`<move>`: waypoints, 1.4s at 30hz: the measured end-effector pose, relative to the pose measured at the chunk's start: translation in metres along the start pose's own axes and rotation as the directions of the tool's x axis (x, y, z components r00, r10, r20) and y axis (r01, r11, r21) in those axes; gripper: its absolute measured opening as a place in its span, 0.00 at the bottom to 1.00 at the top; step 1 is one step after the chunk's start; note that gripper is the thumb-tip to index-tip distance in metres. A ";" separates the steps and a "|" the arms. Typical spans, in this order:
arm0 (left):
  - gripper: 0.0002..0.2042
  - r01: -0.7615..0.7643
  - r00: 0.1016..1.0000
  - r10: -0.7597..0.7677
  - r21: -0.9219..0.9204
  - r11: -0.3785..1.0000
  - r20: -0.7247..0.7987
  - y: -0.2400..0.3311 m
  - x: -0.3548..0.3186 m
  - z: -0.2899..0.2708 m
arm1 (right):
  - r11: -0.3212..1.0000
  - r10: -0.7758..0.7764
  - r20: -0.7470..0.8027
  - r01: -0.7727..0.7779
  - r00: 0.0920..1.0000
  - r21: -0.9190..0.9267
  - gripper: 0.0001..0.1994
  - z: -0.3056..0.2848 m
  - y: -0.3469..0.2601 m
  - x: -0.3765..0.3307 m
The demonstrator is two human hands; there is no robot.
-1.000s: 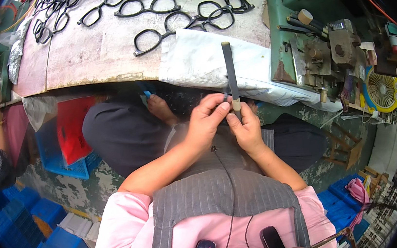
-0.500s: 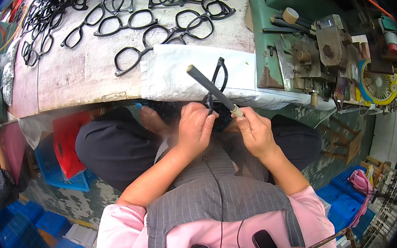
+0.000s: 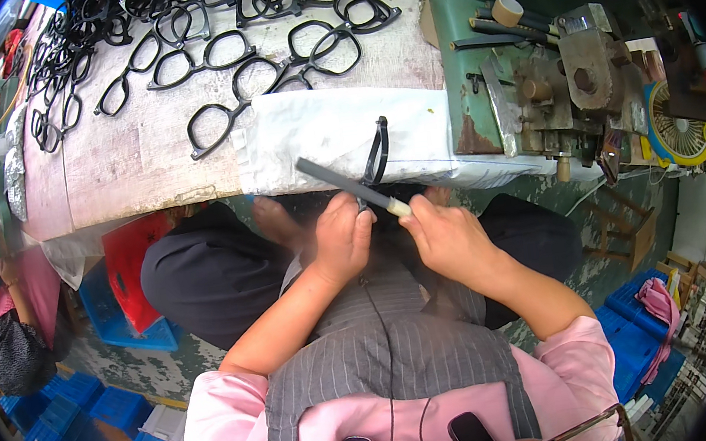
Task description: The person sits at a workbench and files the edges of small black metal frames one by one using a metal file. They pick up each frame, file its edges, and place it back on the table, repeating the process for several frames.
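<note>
In my left hand (image 3: 340, 238), closed with the fingers curled in, is a black eyeglass frame (image 3: 378, 155). One rim stands up past my fingers; the rest of it is hidden by the hand. My right hand (image 3: 449, 234) grips the pale handle of a long grey file (image 3: 333, 179). The file slants up to the left and crosses the eyeglass frame close to my left fingers; whether they touch I cannot tell. Both hands are above my lap, just before the table edge. Beyond them a white cloth (image 3: 308, 134) covers the front of the table.
Many black eyeglass frames (image 3: 216, 130) lie spread and heaped over the table (image 3: 128, 159). At right stand a green machine with a metal vise (image 3: 589, 76), several tool handles and a small yellow-rimmed fan (image 3: 675, 127). Blue crates (image 3: 122, 408) stand on the floor; another person is at far left.
My right hand has swung the file flatter, its tip moving left and down across the eyeglass frame. My left hand keeps hold of the frame, shifted slightly. The whole view has tilted a little.
</note>
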State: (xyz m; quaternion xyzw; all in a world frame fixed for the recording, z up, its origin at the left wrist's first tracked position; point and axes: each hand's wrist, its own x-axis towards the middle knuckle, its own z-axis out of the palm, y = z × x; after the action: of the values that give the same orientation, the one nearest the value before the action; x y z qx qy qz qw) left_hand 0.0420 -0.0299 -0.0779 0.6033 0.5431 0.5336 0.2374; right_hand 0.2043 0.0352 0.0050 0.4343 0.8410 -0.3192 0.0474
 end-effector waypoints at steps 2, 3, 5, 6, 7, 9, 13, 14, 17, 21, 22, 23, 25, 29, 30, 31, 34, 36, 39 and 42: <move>0.09 -0.009 1.000 0.009 0.025 1.000 0.010 -0.001 -0.001 -0.001 | 0.998 -0.068 -0.103 0.068 0.992 -0.002 0.12 0.002 0.000 0.009; 0.09 -0.020 1.000 0.020 0.029 0.999 0.005 -0.002 0.000 -0.001 | 0.992 -0.123 -0.189 0.124 0.974 -0.005 0.12 0.002 0.000 0.011; 0.09 -0.045 0.999 0.045 0.032 0.998 -0.007 -0.004 0.001 0.000 | 0.997 -0.075 -0.116 0.078 0.990 0.025 0.11 -0.001 -0.001 0.009; 0.08 -0.056 0.998 0.056 0.030 0.998 -0.014 -0.005 0.001 0.001 | 0.996 -0.066 -0.097 0.071 0.993 0.046 0.11 -0.004 -0.001 0.003; 0.08 -0.068 0.997 0.069 0.029 0.997 -0.025 -0.006 0.001 0.002 | 0.996 -0.054 -0.069 0.059 0.996 0.070 0.11 -0.006 -0.001 -0.001; 0.08 -0.096 0.995 0.097 0.028 0.995 -0.019 -0.007 0.002 0.003 | 0.998 0.012 0.006 -0.012 1.000 0.070 0.12 -0.008 -0.002 -0.003; 0.08 -0.081 0.996 0.082 0.062 0.995 -0.016 -0.006 -0.001 0.003 | 0.993 -0.115 -0.145 0.119 0.983 0.015 0.12 -0.001 -0.002 0.007; 0.08 -0.088 0.996 0.088 0.086 0.992 0.005 -0.007 -0.001 0.002 | 0.989 -0.137 -0.193 0.144 0.972 0.025 0.12 -0.001 -0.001 0.006; 0.07 -0.078 0.997 0.078 0.082 0.994 -0.005 -0.006 -0.001 0.002 | 0.994 -0.100 -0.148 0.106 0.984 0.037 0.11 0.001 0.000 0.006; 0.06 -0.116 0.992 0.120 0.073 0.991 -0.044 -0.006 0.001 0.005 | 0.997 -0.020 -0.016 0.021 1.000 0.079 0.13 0.000 -0.003 0.001; 0.07 -0.102 0.993 0.105 0.059 0.993 -0.058 -0.006 0.000 0.005 | 0.995 -0.038 -0.045 0.042 0.998 0.091 0.13 0.001 -0.003 0.003; 0.08 -0.080 0.994 0.083 0.049 0.996 -0.075 -0.006 0.001 0.004 | 0.992 -0.054 -0.061 0.060 0.997 0.108 0.13 0.001 -0.004 0.004; 0.10 -0.058 0.998 0.060 0.086 0.995 -0.022 -0.004 -0.001 0.001 | 0.997 -0.031 -0.088 0.037 0.996 0.067 0.13 0.003 -0.004 0.006; 0.10 -0.064 0.998 0.066 0.092 0.994 -0.015 -0.003 -0.002 0.000 | 0.995 -0.020 -0.061 0.026 0.998 0.097 0.13 0.004 -0.002 0.001; 0.10 -0.056 0.998 0.058 0.075 0.996 -0.022 -0.003 -0.002 0.001 | 0.996 0.029 0.018 -0.030 0.999 0.078 0.12 0.005 -0.001 0.001; 0.09 -0.048 0.998 0.050 0.064 0.997 -0.027 -0.003 -0.002 0.001 | 0.996 0.004 -0.026 -0.001 1.000 0.090 0.13 0.005 -0.001 -0.001; 0.08 -0.043 0.998 0.045 0.058 0.997 -0.032 -0.004 -0.002 0.001 | 0.998 0.019 -0.036 -0.017 0.999 0.067 0.13 0.006 -0.001 0.001; 0.08 -0.091 0.995 0.094 0.101 0.991 -0.023 -0.004 -0.001 0.001 | 0.988 -0.099 -0.197 0.119 0.975 0.094 0.13 0.006 -0.002 0.002; 0.09 -0.087 0.996 0.090 0.115 0.990 -0.022 -0.004 -0.001 0.001 | 0.995 -0.068 -0.150 0.077 0.986 0.059 0.13 0.006 -0.004 0.002; 0.09 -0.123 0.992 0.126 0.117 0.985 -0.019 -0.004 -0.001 0.003 | 0.992 0.099 0.091 -0.105 0.991 0.066 0.12 0.006 -0.005 0.001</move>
State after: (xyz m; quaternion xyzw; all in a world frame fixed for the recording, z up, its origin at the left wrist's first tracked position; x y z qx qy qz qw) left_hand 0.0432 -0.0284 -0.0824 0.6419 0.5373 0.5229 0.1611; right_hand 0.1989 0.0305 0.0018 0.4636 0.8030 -0.3648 0.0850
